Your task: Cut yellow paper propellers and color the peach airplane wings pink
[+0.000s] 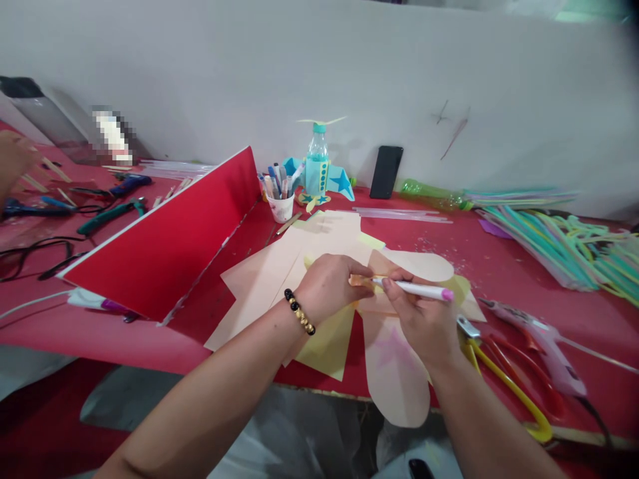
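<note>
Above the papers, my right hand (pixel 424 319) grips a white marker with a pink end (pixel 419 288), its tip pointing left. My left hand (pixel 332 283), wearing a black and gold bead bracelet (pixel 299 311), is closed in a pinch on a small orange-brown piece (pixel 360 281) at the marker's tip; its exact kind is unclear. Under both hands lie pale cream paper sheets (pixel 259 283) and a yellow sheet (pixel 327 346). A rounded paper cutout with a faint pink star (pixel 397 372) hangs past the table's front edge below my right hand.
Red- and yellow-handled pliers (pixel 509 379) and a pink glue gun (pixel 544 346) lie right. Behind stand a cup of pens (pixel 280 207), a decorated bottle (pixel 317 166) and a phone (pixel 386 171). Straws (pixel 549 246) lie far right. A red board (pixel 180 246) divides the left; another person's hand (pixel 14 163) shows there.
</note>
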A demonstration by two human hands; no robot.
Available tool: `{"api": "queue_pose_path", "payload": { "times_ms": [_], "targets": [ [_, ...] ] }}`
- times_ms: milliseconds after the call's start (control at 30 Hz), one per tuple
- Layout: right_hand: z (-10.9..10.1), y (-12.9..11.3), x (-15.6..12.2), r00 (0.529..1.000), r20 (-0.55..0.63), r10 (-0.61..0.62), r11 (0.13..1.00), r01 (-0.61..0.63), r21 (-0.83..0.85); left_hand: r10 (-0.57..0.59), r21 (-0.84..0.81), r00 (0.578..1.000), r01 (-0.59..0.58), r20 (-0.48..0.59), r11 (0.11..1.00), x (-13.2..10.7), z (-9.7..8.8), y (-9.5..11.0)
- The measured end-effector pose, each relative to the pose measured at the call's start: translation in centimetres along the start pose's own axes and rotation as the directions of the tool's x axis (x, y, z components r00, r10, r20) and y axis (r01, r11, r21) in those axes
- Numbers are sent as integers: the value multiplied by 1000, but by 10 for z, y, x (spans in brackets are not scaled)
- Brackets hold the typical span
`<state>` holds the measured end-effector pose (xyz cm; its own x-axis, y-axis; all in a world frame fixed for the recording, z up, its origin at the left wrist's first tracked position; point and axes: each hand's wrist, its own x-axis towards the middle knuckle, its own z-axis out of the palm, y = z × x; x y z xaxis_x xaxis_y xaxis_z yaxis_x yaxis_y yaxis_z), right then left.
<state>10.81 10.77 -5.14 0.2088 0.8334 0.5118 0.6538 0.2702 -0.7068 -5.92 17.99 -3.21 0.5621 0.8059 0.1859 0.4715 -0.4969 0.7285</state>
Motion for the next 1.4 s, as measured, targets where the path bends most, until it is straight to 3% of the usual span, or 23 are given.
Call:
{"api": "queue_pose_path", "payload": {
  "times_ms": [133, 267, 433, 567, 767, 967, 1167, 1333, 1400],
  "targets": [
    [0, 1, 0, 998, 48, -33, 999, 33, 1, 5, -2, 1000, -5, 10, 1000, 1, 0, 0],
    [0, 0, -1, 1000, -17, -18, 999, 18, -41, 4, -7, 1000, -4, -2, 1000, 0, 0, 0],
    [0, -1, -1, 999, 24, -36, 999, 36, 4, 28, 0, 1000, -28, 3, 1000, -1, 0, 0],
    [0, -5, 0, 999, -23, -36, 998, 35, -42, 22, -1, 1000, -22, 6, 1000, 0, 0, 0],
    [-2, -2, 0, 998, 61, 23, 998, -26, 57, 21, -4, 1000, -21, -5, 1000, 0, 0, -1],
    [1, 3, -2, 999, -21, 33, 999, -33, 22, 37, 3, 999, -37, 6, 999, 0, 0, -1],
    [-1, 2, -4, 998, 59, 3, 998, -6, 55, 53, 10, 999, -53, 11, 999, 0, -2, 2],
    [2, 4, -3, 999, -43, 8, 1000, -8, -21, 29, 15, 1000, -29, 6, 999, 0, -2, 1],
    [2, 0, -3, 1000, -27, -10, 999, 9, -37, 29, 5, 999, -29, 18, 1000, 0, -2, 1]
  ]
}}
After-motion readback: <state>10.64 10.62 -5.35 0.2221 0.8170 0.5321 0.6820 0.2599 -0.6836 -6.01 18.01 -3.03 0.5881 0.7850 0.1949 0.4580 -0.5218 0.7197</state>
